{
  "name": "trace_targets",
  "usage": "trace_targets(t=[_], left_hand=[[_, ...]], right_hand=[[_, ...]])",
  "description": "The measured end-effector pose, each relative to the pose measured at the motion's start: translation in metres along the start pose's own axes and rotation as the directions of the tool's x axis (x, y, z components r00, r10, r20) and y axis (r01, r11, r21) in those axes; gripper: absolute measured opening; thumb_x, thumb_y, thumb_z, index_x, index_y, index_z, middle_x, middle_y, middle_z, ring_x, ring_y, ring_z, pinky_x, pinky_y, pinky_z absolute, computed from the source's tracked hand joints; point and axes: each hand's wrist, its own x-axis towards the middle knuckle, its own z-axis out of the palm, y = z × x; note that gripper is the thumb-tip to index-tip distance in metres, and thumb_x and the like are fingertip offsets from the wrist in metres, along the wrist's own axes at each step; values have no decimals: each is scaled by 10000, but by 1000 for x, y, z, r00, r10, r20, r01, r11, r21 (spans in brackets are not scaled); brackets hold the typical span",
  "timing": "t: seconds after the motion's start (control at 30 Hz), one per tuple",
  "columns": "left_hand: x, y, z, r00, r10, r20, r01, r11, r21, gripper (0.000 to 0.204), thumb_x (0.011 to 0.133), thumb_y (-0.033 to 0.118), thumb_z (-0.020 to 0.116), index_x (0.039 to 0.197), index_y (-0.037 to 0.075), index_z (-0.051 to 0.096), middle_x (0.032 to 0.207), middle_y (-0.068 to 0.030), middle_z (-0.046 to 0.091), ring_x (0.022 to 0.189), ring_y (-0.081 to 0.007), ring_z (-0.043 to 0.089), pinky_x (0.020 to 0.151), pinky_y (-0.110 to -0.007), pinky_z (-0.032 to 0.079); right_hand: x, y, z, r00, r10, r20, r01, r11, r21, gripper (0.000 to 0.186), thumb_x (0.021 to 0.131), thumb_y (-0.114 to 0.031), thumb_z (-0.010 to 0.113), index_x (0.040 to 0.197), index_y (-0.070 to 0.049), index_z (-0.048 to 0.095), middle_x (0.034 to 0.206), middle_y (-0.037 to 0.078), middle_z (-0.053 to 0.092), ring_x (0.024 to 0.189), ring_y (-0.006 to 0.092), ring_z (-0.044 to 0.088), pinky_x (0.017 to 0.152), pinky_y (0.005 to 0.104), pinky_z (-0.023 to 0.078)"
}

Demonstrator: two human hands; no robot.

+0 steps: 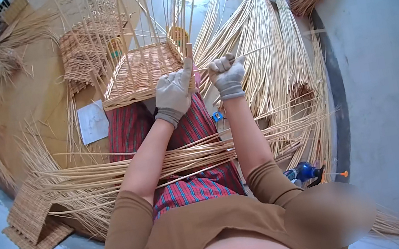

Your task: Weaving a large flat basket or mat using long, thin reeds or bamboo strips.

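A partly woven cane tray basket (pixel 139 71) with tall upright stakes rests at my knees on red-striped cloth (pixel 129 131). My left hand (pixel 173 89), in a pale glove with grey cuff, grips the basket's front right corner, fingers up along the short post there. My right hand (pixel 226 74), also gloved, is closed in a fist on a thin cane strand (pixel 263 48), to the right of that corner. A bundle of loose cane rods (pixel 197 154) lies across my lap under my forearms.
Long cane bundles (pixel 253 35) fan out at right. Woven panels lie at back left (pixel 84 43) and lower left (pixel 31 213). A white paper (pixel 92 122) lies left of my legs. A blue bottle (pixel 306 172) and blue tape measure (pixel 218 116) sit at right.
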Motion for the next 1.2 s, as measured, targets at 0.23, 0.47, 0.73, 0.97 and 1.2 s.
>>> trace_targets(t=[0.23, 0.47, 0.73, 0.97, 1.2], left_hand=[[-14, -34, 26, 996, -58, -64, 48, 987, -152, 623, 867, 207, 642, 1464, 130, 481, 905, -61, 632, 849, -241, 621, 787, -366, 486], [1, -3, -22, 771, -613, -173, 26, 302, -953, 323, 1037, 248, 560, 1289, 47, 575, 1153, -112, 686, 1099, -206, 645, 942, -343, 531], [22, -62, -62, 724, -690, 15, 292, 286, -913, 356, 989, 348, 652, 936, -1, 606, 779, -58, 629, 608, -98, 579, 515, -265, 518], [159, 2, -52, 981, -186, -46, 158, 921, -356, 531, 950, 367, 675, 1355, 70, 502, 1044, -152, 712, 918, -283, 718, 775, -390, 581], [91, -22, -103, 943, 5, -332, -63, 984, -164, 424, 889, 212, 704, 1300, 190, 607, 1117, -53, 688, 1016, -285, 664, 882, -424, 491]], right_hand=[[-88, 114, 65, 893, -222, 392, 430, 164, -888, 142, 983, -143, 564, 1001, -56, 673, 835, 50, 594, 774, 142, 562, 729, 270, 464], [-43, 70, 119, 987, -98, 131, 149, 213, -966, 360, 1005, -204, 620, 1288, 12, 566, 1126, 70, 644, 1029, 146, 594, 897, 306, 510], [4, 47, 74, 963, 268, -11, 174, -658, -733, 657, 665, -494, 905, 1002, -2, 632, 933, 109, 604, 866, 233, 608, 791, 364, 514], [-17, 96, 37, 937, -173, 303, 96, -708, -700, 325, 865, -310, 740, 1013, -72, 576, 956, 147, 593, 839, 325, 641, 761, 447, 525], [8, 92, 43, 960, -279, 39, -156, -644, -749, 277, 814, -214, 688, 1062, -90, 683, 899, 210, 717, 914, 404, 687, 817, 474, 545]])
